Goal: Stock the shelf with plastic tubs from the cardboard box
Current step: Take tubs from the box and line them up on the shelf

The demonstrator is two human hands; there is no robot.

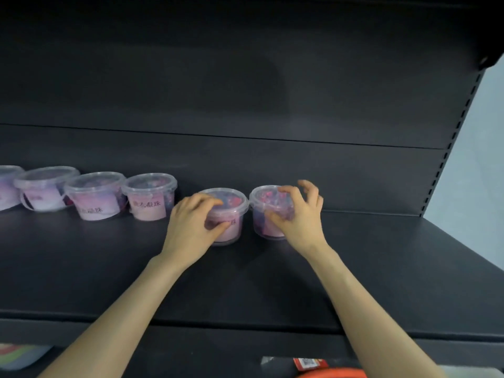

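L hand [191, 222] grips L tub [237, 225]: fingers curled over the lid, thumb on the front wall. R hand [298, 218] holds R tub [260, 214] w/ thumb on its front wall and forefinger on the lid, other fingers lifted and spread. Both tubs stand upright on the shelf [368, 268], side by side btwn the two hands, rims nearly touching. Each is a small round clear plastic tub w/ clear lid, pink-purple contents and a pale pink front label w/ dark characters. Out past the back of the L hand, four more tubs [95, 196] of the same kind stand in a row, the nearest a small gap from that hand, the farthest cut by the frame edge. Shelf is matt dark grey, flat, its front lip under the forearms. Below the lip, by the R forearm, a red-labelled packet [306, 362] and sth orange [332, 374]; by the L forearm a pastel-striped object [19, 356], blurred. Beyond the fingertips, a dark back panel [245, 91] w/ one horizontal seam. Past the R hand, a slotted upright [450, 148], then pale blue-grey wall [485, 159].
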